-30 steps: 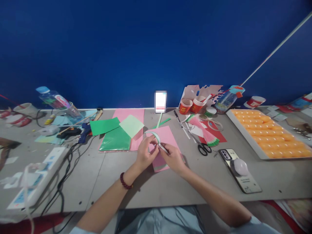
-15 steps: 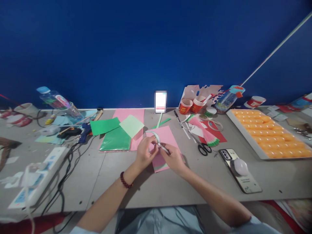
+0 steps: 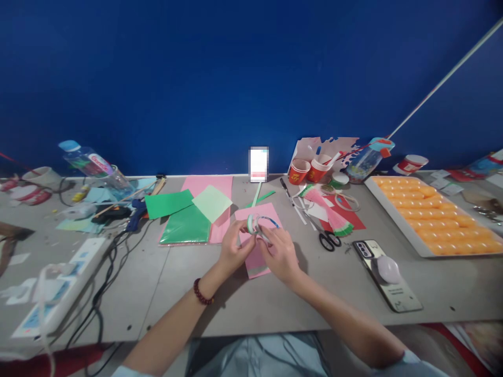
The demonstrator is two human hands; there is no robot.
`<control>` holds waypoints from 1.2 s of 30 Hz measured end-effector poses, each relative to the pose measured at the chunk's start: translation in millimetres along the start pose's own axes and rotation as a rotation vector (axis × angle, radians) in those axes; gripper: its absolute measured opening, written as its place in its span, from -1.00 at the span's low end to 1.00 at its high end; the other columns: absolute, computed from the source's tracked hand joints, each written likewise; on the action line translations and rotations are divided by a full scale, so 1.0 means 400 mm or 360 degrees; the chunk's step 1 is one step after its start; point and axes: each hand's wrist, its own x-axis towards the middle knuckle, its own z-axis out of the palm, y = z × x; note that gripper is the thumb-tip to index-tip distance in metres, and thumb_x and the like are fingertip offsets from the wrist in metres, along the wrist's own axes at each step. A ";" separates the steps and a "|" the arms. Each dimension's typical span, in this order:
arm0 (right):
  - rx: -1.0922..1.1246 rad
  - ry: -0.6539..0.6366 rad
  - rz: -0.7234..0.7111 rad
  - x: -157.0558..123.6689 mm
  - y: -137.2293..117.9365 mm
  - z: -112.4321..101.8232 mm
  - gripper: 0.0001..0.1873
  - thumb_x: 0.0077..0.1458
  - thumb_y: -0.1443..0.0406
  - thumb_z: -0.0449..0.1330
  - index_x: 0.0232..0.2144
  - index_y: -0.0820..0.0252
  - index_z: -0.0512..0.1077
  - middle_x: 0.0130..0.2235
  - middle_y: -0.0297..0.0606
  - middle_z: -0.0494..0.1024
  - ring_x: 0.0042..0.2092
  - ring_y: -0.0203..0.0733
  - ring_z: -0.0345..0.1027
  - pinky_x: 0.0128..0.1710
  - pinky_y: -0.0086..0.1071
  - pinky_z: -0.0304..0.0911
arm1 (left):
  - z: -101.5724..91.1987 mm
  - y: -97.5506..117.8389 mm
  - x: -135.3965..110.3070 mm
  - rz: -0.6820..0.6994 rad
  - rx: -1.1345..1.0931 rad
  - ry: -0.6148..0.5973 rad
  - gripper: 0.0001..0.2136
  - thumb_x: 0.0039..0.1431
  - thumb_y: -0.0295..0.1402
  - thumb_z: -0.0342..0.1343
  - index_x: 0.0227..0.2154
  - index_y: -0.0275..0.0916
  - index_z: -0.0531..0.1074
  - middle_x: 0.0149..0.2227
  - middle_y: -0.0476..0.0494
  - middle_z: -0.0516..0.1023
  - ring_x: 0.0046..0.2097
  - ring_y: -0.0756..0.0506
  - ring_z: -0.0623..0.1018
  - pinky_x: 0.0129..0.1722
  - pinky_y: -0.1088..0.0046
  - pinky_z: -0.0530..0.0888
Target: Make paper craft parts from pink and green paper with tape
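Both hands meet over a pink paper sheet (image 3: pixel 271 212) in the middle of the grey table (image 3: pixel 243 298). My left hand (image 3: pixel 232 246), with a dark red bead bracelet on its wrist, pinches one end of a narrow white and green paper strip (image 3: pixel 262 222). My right hand (image 3: pixel 280 252) pinches the other part of it. The strip is curled into a small loop between the fingertips, just above the pink sheet.
Green and pale green papers (image 3: pixel 184 214) lie to the left. Black scissors (image 3: pixel 329 240), a watermelon paper fan (image 3: pixel 332 215) and red paper cups (image 3: pixel 310 168) are to the right. A phone (image 3: pixel 387 275) and a tray of orange balls (image 3: pixel 436 217) sit further right; cables and a power strip (image 3: pixel 63 285) left.
The strip, an open arc a second ago, is now curled round into a loop. My right hand has moved up and slightly left toward the left hand.
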 end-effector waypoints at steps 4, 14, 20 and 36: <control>-0.0122 -0.0019 -0.0070 -0.001 -0.008 -0.013 -0.65 0.18 0.31 0.04 0.01 0.28 0.36 -0.42 -0.22 0.44 -0.31 -0.15 0.27 -0.27 -0.29 0.13 | -0.003 0.002 -0.001 0.0065 0.0002 0.0048 -0.91 0.10 -0.45 0.09 -0.31 -0.22 0.37 -0.34 -0.08 0.48 -0.27 -0.06 0.47 -0.25 0.39 0.42; -0.0282 0.0082 -0.0171 -0.004 -0.014 -0.018 -0.69 0.16 0.34 0.06 -0.03 0.23 0.37 -0.43 -0.25 0.46 -0.31 -0.16 0.26 -0.28 -0.31 0.04 | -0.010 -0.007 -0.010 0.0401 0.0077 0.0142 -0.89 0.12 -0.48 0.09 -0.29 -0.18 0.43 -0.36 -0.09 0.50 -0.28 -0.08 0.48 -0.28 0.32 0.44; -0.0282 0.0091 -0.0179 -0.006 -0.014 -0.019 -0.69 0.16 0.35 0.05 -0.03 0.21 0.37 -0.45 -0.26 0.45 -0.32 -0.16 0.27 -0.28 -0.31 0.03 | -0.012 -0.004 -0.007 0.0494 0.0122 0.0120 -0.87 0.11 -0.47 0.09 -0.27 -0.20 0.42 -0.37 -0.11 0.51 -0.30 -0.08 0.49 -0.30 0.33 0.45; -0.0189 0.0112 -0.0236 -0.011 -0.014 -0.016 -0.66 0.14 0.38 0.05 -0.02 0.20 0.35 -0.44 -0.26 0.46 -0.32 -0.16 0.27 -0.29 -0.31 0.05 | -0.009 -0.016 -0.015 0.0695 0.0204 0.0243 -0.82 0.07 -0.52 0.14 -0.25 -0.20 0.43 -0.35 -0.12 0.53 -0.28 -0.08 0.52 -0.34 0.34 0.49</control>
